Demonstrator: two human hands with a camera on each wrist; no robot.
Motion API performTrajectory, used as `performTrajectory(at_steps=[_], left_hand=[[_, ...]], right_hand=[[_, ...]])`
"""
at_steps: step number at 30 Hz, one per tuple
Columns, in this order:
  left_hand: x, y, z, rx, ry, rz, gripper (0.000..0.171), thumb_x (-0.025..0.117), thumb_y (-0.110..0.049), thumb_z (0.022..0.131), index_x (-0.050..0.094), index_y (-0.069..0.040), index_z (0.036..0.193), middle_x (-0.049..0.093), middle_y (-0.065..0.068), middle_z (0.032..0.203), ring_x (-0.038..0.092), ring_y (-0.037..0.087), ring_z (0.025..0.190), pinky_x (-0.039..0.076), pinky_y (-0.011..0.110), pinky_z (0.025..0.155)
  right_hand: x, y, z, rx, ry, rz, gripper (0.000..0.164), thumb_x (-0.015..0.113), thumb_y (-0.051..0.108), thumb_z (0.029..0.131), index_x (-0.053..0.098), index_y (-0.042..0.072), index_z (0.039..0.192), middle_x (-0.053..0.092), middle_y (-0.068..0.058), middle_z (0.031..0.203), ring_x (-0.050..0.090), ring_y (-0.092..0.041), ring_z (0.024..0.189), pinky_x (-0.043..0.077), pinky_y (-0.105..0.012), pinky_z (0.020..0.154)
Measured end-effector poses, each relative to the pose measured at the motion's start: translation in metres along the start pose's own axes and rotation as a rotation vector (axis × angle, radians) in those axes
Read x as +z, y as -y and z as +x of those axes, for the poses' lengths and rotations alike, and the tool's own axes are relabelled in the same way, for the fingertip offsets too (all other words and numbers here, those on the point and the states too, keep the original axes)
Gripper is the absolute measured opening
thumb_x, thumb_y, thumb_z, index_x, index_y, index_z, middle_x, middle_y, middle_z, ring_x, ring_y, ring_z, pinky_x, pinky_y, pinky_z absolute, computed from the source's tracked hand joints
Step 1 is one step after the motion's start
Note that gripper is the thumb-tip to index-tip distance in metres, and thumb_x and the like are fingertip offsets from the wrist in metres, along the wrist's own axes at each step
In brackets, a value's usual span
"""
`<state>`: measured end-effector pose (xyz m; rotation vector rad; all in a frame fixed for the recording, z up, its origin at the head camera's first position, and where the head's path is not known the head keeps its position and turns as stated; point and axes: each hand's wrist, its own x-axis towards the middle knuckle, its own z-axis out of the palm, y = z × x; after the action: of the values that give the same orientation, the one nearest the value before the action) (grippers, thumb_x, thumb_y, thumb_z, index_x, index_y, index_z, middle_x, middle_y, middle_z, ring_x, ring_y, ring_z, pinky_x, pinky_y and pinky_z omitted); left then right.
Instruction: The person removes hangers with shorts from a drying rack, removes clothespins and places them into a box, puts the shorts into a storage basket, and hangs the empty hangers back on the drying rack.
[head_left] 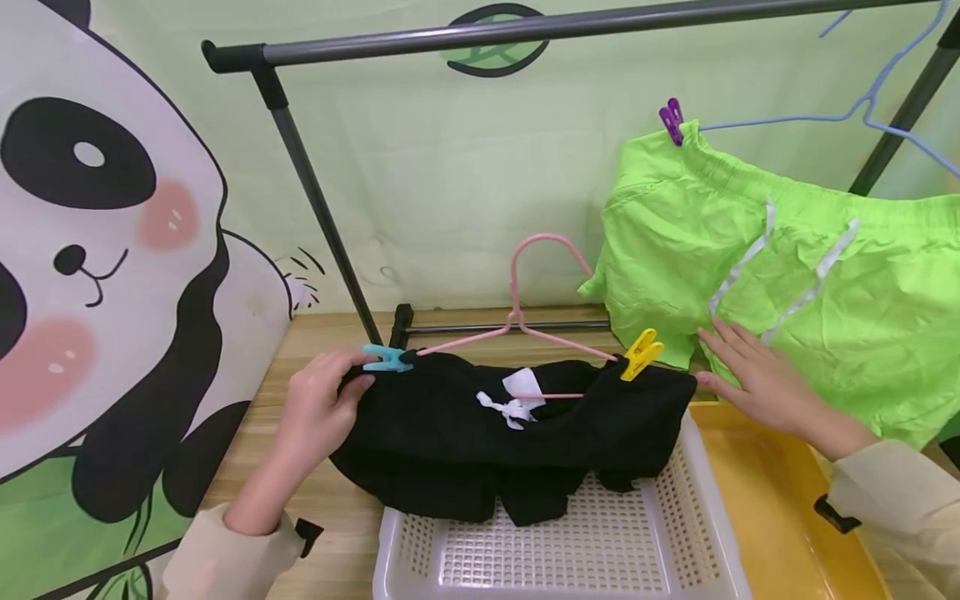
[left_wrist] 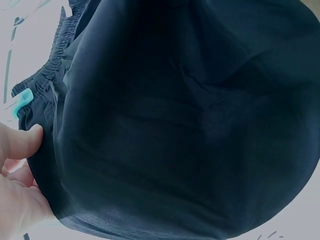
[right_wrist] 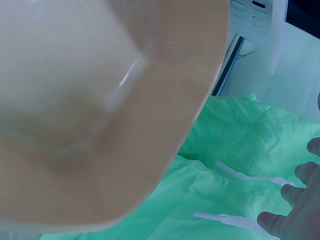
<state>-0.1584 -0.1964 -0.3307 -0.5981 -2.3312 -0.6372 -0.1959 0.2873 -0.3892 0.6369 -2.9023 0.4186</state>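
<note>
Black shorts [head_left: 450, 425] with a white drawstring hang on a pink hanger [head_left: 517, 317], above the white basket. A light blue clothespin [head_left: 386, 358] grips their left waist corner, and a yellow clothespin [head_left: 642, 355] the right one. My left hand [head_left: 318, 408] pinches the shorts' left edge beside the blue clothespin; in the left wrist view, its thumb [left_wrist: 27, 142] lies on the black cloth. My right hand [head_left: 772, 383] has its fingers extended in front of the lime green shorts [head_left: 825, 275], thumb close to the black shorts' right edge; I cannot tell whether it touches either.
A dark metal rack [head_left: 480, 35] spans the back. From a blue hanger [head_left: 870, 100] hang the green shorts, with a purple clothespin [head_left: 672, 122]. A white perforated basket [head_left: 555, 550] and a yellow tray [head_left: 780, 500] stand in front. A panda-printed backdrop [head_left: 150, 250] borders the left.
</note>
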Motion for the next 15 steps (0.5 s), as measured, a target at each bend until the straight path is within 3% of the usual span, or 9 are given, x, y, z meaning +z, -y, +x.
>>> performTrajectory(at_steps=[15], left_hand=[[0.018,0.017,-0.001,-0.012,0.016,-0.002,0.014,0.066,0.005,0.073,0.063,0.000,0.086,0.065,0.012,0.082,0.058,0.026,0.078,0.047,0.038,0.072]], right_hand=[[-0.005,0.013,0.006,-0.084,-0.059,0.005,0.062,0.052,0.032,0.088,0.023,0.012,0.140,0.017,-0.013,0.147,0.017,-0.035,0.133,0.020,-0.053,0.101]])
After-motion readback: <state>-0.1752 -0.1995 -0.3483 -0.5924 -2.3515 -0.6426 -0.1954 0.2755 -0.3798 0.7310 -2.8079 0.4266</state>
